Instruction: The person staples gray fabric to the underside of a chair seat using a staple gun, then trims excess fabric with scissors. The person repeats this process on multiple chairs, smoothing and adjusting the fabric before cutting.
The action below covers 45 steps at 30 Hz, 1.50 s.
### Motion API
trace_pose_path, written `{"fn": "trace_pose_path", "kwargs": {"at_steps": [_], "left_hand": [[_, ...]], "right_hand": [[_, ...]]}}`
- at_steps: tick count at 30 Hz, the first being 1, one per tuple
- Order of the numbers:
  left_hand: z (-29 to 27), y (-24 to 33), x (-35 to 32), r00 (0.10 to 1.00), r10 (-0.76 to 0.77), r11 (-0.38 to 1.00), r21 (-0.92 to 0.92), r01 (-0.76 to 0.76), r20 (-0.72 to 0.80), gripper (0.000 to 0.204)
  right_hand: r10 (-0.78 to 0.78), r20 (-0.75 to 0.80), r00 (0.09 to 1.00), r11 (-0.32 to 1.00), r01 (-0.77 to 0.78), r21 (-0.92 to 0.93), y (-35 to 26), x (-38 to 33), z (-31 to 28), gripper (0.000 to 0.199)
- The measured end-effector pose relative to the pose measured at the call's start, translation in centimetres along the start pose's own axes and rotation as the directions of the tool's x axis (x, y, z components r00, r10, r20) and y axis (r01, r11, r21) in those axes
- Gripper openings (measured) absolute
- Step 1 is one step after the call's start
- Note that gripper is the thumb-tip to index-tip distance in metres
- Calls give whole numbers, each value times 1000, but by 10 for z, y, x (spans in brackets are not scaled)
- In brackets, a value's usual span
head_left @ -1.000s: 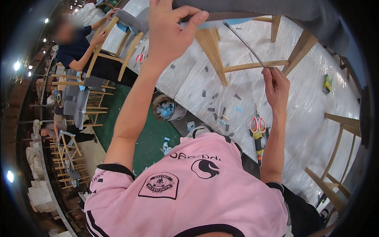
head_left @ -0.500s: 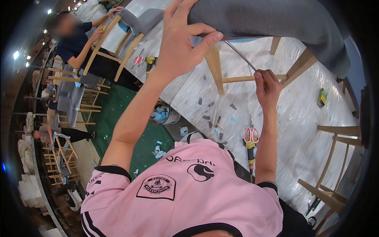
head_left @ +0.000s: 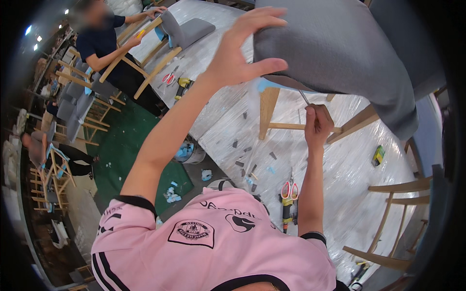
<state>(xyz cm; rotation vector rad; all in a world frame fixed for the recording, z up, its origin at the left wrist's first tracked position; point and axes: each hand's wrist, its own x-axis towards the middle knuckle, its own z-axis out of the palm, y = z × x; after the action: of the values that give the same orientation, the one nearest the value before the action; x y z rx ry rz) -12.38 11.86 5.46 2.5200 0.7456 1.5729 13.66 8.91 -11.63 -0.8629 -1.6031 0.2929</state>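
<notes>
A grey upholstered chair [head_left: 320,48] with pale wooden legs stands on the plastic-covered table in front of me. My left hand [head_left: 238,53] is at the left corner of its seat, thumb and fingers spread wide, nothing held between them. It cannot be told whether the fingertips touch the fabric. Below the seat's front edge, my right hand [head_left: 318,125] is closed around a thin metal rod [head_left: 303,97]. The rod points up to the underside of the seat, where its tip is hidden. Light blue material shows under the seat edge by the left leg.
Red-handled scissors [head_left: 290,189] and a yellow-black power tool [head_left: 287,213] lie near my right forearm. Dark scraps scatter over the table [head_left: 228,126]. A small green-yellow box [head_left: 378,155] sits at right, beyond wooden chair frames [head_left: 388,218]. A co-worker [head_left: 104,41] handles another chair at left.
My left hand has opened from its pinch on the seat edge and spread its fingers. The rod now stands steeper, with more of it hidden under the seat. The whole view has shifted.
</notes>
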Motion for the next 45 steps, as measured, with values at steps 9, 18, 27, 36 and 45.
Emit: {"fn": "trace_pose_path", "kwargs": {"at_steps": [9,18,27,36,45], "left_hand": [[36,-23,3,960,194,980,-3,-198,-202,40],[39,-22,-2,957,160,985,-27,-172,-241,43],[21,-31,8,965,219,969,-83,-232,-141,33],[36,-24,3,944,228,970,-24,-241,-237,30],[41,-22,4,931,218,971,-31,-237,-292,30]], "right_hand": [[-9,208,978,961,67,-270,-44,46,-60,20],[-13,239,971,954,84,-287,-49,54,-50,22],[-256,219,941,890,318,-327,-9,50,-60,20],[-93,278,956,964,157,-216,-22,57,-52,26],[-75,113,991,979,95,-182,-20,24,-18,18]]}}
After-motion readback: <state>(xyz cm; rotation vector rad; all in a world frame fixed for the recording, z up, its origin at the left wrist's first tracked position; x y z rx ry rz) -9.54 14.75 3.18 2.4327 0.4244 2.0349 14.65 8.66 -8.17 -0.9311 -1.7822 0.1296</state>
